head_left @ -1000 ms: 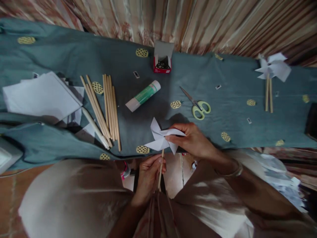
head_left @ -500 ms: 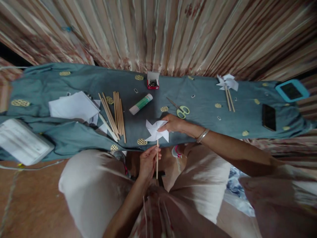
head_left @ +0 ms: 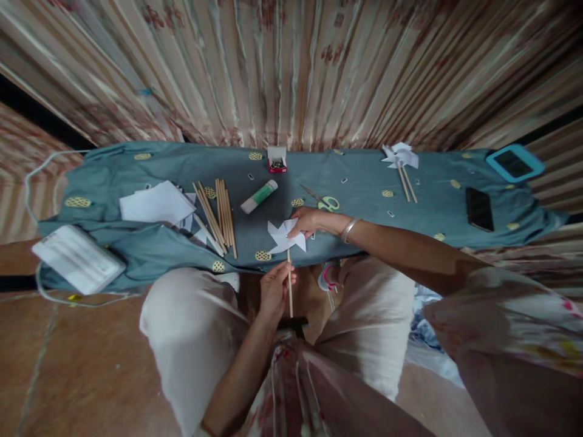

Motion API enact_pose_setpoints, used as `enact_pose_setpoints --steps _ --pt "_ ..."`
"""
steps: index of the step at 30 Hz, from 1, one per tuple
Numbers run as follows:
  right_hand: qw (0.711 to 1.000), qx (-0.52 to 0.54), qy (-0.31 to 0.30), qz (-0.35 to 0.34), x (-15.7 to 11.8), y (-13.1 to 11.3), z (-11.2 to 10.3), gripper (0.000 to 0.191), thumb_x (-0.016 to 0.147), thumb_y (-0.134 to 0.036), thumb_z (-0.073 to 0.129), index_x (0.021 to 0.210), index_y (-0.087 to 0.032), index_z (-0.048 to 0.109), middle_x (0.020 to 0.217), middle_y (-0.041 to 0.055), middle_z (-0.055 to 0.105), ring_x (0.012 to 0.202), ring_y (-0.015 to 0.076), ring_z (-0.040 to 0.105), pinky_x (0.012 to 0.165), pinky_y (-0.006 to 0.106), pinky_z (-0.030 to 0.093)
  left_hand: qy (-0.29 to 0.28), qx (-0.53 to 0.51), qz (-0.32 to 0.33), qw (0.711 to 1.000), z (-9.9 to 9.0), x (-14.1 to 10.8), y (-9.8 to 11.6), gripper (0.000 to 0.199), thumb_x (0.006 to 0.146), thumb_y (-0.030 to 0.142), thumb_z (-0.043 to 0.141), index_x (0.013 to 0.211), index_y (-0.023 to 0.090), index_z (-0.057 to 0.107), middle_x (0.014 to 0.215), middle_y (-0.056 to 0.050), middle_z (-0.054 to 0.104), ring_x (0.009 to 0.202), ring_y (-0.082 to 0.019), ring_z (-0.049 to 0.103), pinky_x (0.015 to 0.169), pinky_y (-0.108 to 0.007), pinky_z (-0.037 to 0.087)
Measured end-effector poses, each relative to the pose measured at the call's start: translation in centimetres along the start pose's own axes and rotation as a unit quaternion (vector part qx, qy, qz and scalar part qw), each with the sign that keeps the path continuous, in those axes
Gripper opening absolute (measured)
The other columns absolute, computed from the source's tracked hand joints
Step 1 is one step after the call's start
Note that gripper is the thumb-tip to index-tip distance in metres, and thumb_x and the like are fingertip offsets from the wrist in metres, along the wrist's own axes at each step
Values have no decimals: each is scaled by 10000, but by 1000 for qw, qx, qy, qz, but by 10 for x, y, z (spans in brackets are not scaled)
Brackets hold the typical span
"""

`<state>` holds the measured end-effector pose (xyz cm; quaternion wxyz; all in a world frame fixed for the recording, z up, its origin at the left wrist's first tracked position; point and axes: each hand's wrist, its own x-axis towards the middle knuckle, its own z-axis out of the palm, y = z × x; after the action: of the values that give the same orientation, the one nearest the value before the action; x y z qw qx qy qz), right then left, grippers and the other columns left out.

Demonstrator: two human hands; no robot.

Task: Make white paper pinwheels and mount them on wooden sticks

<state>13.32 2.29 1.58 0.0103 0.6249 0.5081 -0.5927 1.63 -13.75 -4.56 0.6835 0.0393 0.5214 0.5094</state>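
Note:
A white paper pinwheel (head_left: pixel 277 237) on a thin wooden stick (head_left: pixel 291 297) is held over the table's front edge. My left hand (head_left: pixel 274 288) pinches that stick a little below the paper blades. On the pinwheel's right side rests my right hand (head_left: pixel 308 222), its fingers closed on a blade and a fingertip close to the dark dot at the centre. Just behind my right hand lie scissors (head_left: pixel 328 204) with pale green handles. A green and white glue stick (head_left: pixel 259 196) lies behind the pinwheel.
Several loose wooden sticks (head_left: pixel 221 215) and stacked white paper (head_left: pixel 157 203) lie left, with a white box-like object (head_left: pixel 78 260) beyond. A red box (head_left: pixel 277 161) of small metal pieces stands at the back. Right are finished pinwheels (head_left: pixel 401 156), a dark phone (head_left: pixel 479 209) and a blue-framed device (head_left: pixel 515 163).
The whole view has shifted slightly. My left hand stays on the stick, while a fingertip of my right hand now sits nearer the pinwheel's centre.

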Motion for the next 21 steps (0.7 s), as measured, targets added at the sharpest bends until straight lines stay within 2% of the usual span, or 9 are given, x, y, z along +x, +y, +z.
enact_pose_setpoints --steps 4,12,21 --pt "1000 1 -12 1 6 3 -2 303 569 -94 894 785 -117 682 605 -18 681 552 98 628 588 196 561 0 3 -5 1000 1 0 1 430 404 335 930 725 125 736 635 -5 693 487 -65 575 534 -204 450" --pt "999 13 -35 -8 7 6 -5 200 623 -58 842 720 -118 678 593 -16 676 547 91 622 595 188 549 5 1 -13 1000 2 0 1 416 415 321 928 727 121 738 629 -7 696 481 -67 581 530 -202 451" --pt "999 20 -11 -24 6 10 1 192 628 -50 821 697 -136 663 552 -34 651 555 109 631 602 197 543 7 -12 -17 1000 2 0 1 403 412 301 927 720 121 738 617 -3 695 480 -65 583 525 -190 450"
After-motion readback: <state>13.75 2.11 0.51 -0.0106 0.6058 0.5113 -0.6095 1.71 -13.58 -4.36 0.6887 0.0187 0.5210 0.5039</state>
